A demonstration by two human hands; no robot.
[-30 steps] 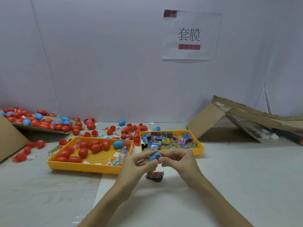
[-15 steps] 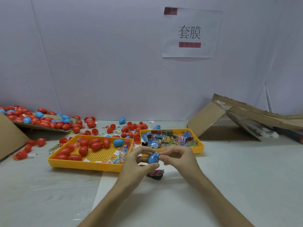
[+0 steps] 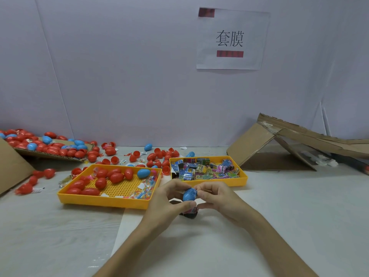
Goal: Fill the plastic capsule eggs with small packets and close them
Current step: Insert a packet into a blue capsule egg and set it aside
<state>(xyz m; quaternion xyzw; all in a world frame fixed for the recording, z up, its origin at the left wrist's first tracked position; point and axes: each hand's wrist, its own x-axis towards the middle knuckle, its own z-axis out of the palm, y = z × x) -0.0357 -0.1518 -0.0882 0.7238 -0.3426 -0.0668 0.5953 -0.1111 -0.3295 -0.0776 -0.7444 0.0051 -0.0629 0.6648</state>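
A blue capsule egg (image 3: 189,194) is held between both hands just above the table, in front of the two yellow trays. My left hand (image 3: 166,200) grips its lower side with thumb and fingers. My right hand (image 3: 216,198) pinches its upper end, where a printed packet edge shows at the seam. Under the hands lies a dark packet (image 3: 189,212). The right yellow tray (image 3: 242,181) holds several small printed packets (image 3: 201,168). The left yellow tray (image 3: 65,194) holds red eggs (image 3: 100,182), one blue egg (image 3: 143,173) and clear little bags.
Many red and blue eggs (image 3: 52,147) lie on a cardboard sheet and on the table at the back left. A collapsed cardboard box (image 3: 279,148) stands at the right. A paper sign (image 3: 229,39) hangs on the white wall.
Both hands have kept hold of the blue egg and turned it a little; more of the egg shows between the fingers. The camera view has shifted slightly.
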